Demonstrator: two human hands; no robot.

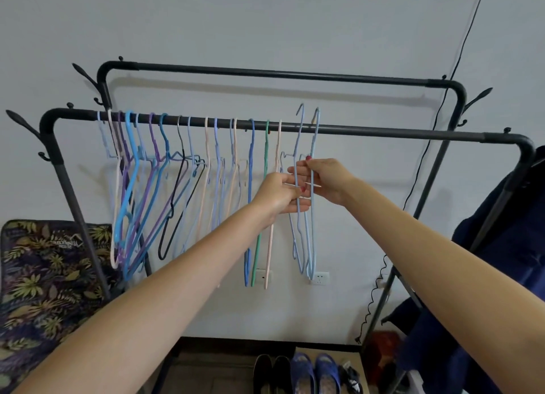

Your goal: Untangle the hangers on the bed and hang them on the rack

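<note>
In front of the near rail of a black clothes rack, seen from the head camera, two pale blue hangers hang long and upright, their hooks poking just above the rail. The left hand grips one and the right hand pinches the other, side by side. A row of coloured hangers sits left.

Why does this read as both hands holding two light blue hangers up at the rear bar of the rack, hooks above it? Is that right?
Not quite. The head view shows both the left hand and right hand gripping the light blue hangers at the front bar, not the rear bar. Their hooks do poke above that front bar, not yet seated.
</note>
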